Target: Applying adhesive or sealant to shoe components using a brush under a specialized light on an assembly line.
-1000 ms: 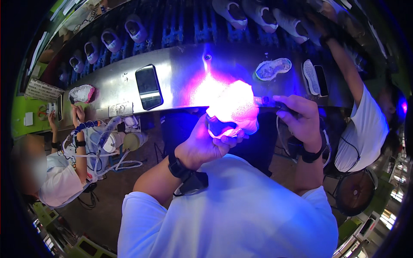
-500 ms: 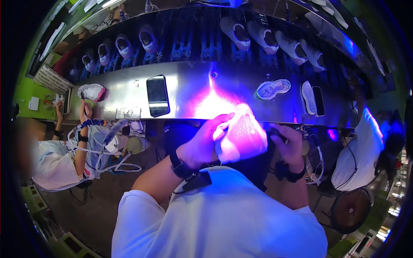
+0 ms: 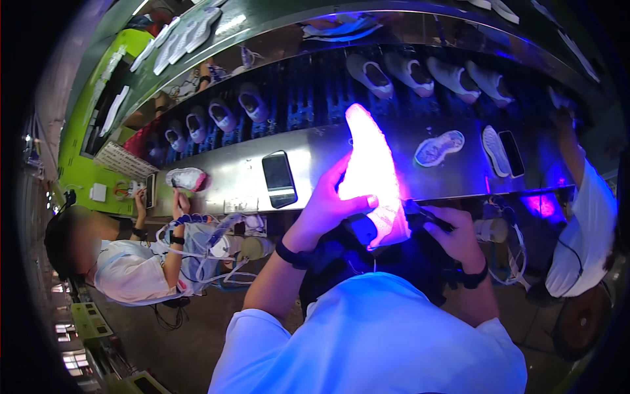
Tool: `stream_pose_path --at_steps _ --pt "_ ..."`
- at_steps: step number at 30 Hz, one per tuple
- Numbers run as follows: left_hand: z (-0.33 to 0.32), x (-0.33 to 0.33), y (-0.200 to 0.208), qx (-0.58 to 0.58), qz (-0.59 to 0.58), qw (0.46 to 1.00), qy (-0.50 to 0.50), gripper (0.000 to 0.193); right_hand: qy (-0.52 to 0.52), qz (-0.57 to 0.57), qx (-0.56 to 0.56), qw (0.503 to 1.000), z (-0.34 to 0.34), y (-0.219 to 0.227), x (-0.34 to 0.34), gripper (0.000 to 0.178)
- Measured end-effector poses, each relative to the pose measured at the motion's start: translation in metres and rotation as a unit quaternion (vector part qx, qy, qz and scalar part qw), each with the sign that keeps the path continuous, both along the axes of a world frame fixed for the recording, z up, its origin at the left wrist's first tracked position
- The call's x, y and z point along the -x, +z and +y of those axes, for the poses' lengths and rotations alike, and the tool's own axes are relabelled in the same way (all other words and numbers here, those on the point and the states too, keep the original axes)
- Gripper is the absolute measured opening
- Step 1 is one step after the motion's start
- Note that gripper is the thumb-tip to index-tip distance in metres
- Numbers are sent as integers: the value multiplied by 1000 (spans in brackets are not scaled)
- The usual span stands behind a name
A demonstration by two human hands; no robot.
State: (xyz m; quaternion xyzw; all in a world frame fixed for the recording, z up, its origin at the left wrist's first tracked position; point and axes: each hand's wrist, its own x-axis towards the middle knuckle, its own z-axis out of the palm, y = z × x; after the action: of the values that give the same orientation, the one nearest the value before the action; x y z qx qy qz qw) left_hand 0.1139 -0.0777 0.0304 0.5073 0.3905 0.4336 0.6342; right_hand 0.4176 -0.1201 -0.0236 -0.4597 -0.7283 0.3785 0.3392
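Observation:
Under bright pink-violet light, a pale shoe point(image 3: 375, 167) is held up in front of me. Its narrow end points away over the metal bench, and its dark opening faces my body. My left hand point(image 3: 330, 205) is closed round its left side, thumb pressed across it. Close by the shoe's near right edge, my right hand point(image 3: 454, 235) grips a slim dark tool point(image 3: 430, 215). The tool's tip reaches toward the shoe; glare hides whether it touches, and its exact kind is unclear.
The metal bench point(image 3: 321, 157) carries a phone point(image 3: 279, 179), a shoe sole point(image 3: 440, 148), another sole point(image 3: 495, 152) and a second phone point(image 3: 510, 153). Shoes point(image 3: 413, 73) line the dark conveyor behind. One person point(image 3: 141, 269) sits at left, another point(image 3: 584, 230) at right.
The shoe has swung from a low tilted pose to stretch away from me, narrow end raised. My right hand's tool is now beside its near end. The whole view has turned somewhat.

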Motion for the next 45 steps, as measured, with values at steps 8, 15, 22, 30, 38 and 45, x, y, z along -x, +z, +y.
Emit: stream_pose_path --at_steps 8,15,22,30,38,45 --pt "9 2 -29 -15 65 997 -24 93 -112 19 32 993 38 11 -8 42" --pt "22 -10 -13 -23 72 996 -55 104 -81 28 -77 993 80 73 14 41" --pt "20 -9 -18 -45 79 995 -51 100 -47 36 -55 997 81 74 20 38" --pt "15 1 -30 51 12 998 -40 72 4 3 -56 998 60 27 11 41" --pt "99 15 -16 124 -29 992 -8 63 -113 95 141 979 100 -45 -43 40" --pt "291 70 -24 75 489 858 138 60 -232 274 197 912 113 -77 -42 43"
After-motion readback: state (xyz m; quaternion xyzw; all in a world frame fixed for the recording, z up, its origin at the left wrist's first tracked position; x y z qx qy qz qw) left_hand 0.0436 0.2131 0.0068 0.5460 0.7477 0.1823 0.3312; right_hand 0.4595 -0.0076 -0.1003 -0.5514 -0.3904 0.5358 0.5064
